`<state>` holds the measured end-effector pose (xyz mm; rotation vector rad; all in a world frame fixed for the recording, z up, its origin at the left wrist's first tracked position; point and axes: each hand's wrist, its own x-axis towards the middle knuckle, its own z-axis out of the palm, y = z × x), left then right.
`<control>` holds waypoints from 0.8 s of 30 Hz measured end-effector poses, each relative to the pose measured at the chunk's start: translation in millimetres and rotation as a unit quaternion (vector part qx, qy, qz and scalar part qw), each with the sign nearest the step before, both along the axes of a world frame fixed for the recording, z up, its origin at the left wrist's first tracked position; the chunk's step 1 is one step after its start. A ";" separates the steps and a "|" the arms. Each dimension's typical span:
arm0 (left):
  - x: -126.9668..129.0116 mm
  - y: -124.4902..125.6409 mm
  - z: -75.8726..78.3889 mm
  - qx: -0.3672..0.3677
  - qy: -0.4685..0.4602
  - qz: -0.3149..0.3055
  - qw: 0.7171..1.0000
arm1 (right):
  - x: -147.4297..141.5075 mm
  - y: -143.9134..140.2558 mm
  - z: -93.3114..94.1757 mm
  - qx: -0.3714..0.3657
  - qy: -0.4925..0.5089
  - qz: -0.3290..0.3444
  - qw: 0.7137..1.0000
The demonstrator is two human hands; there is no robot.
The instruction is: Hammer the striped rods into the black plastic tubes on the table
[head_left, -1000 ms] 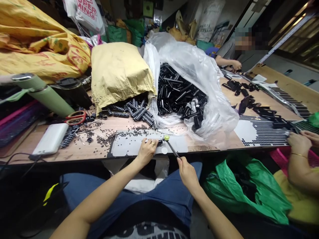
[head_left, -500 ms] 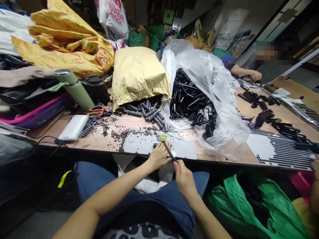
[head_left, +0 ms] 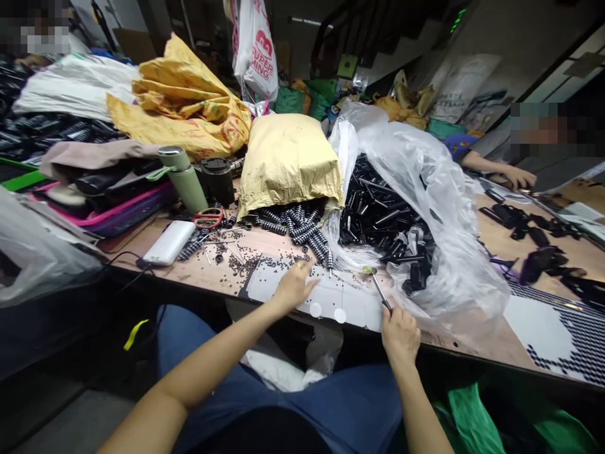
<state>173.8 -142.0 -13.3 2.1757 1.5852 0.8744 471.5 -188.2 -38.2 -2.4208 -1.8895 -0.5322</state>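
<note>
Tabletop: wooden tabletop point(head_left: 155, 268), cluttered, front edge ran just ahead of the person's lap.
White sheet: white sheet point(head_left: 283, 287) lay flat at the tabletop's front edge, small black beads point(head_left: 246, 263) scattered just behind it.
Left hand: left hand point(head_left: 293, 287) rested on the white sheet, grip loose, fingers spread, held nothing.
Right hand: right hand point(head_left: 401, 333) at the sheet's right end, grip closed round a thin dark tool point(head_left: 378, 287) with a green tip resting on the tabletop.
Behind sheet: yellow sack point(head_left: 288, 161) spilling black-white striped pieces point(head_left: 302, 228); clear plastic bag point(head_left: 425, 189) of black parts to its right.
Left of sheet: white power bank point(head_left: 169, 242), red scissors point(head_left: 208, 218), green flask point(head_left: 183, 178).
Room: dim, bags piled behind; another person's hand point(head_left: 517, 178) far right of the sheet.
Open room: only the strip along the front edge around the sheet.
</note>
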 end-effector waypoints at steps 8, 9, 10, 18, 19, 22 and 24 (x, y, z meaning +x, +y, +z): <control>-7.7 114.0 -13.0 -0.017 0.132 0.161 0.978 | 2.5 8.6 -10.9 0.035 0.000 0.025 0.999; -5.3 115.7 -15.8 -0.016 0.142 0.156 0.977 | 1.1 12.0 -8.5 0.046 0.017 0.034 0.998; -3.3 116.4 -18.1 -0.015 0.145 0.151 0.978 | -1.8 17.7 -5.3 0.060 0.036 0.047 0.996; 0.1 121.5 -13.1 -0.009 0.144 0.146 0.979 | -72.4 135.6 35.1 0.082 0.132 0.203 0.967; -0.8 121.6 -9.7 -0.007 0.140 0.143 0.980 | -80.9 150.3 39.2 0.067 0.148 0.207 0.965; -9.8 116.6 4.5 0.005 0.122 0.123 0.985 | -95.3 179.0 47.9 0.044 0.212 0.208 0.954; -21.3 104.1 15.7 0.018 0.104 0.106 0.989 | -94.1 184.4 49.8 0.047 0.256 0.210 0.942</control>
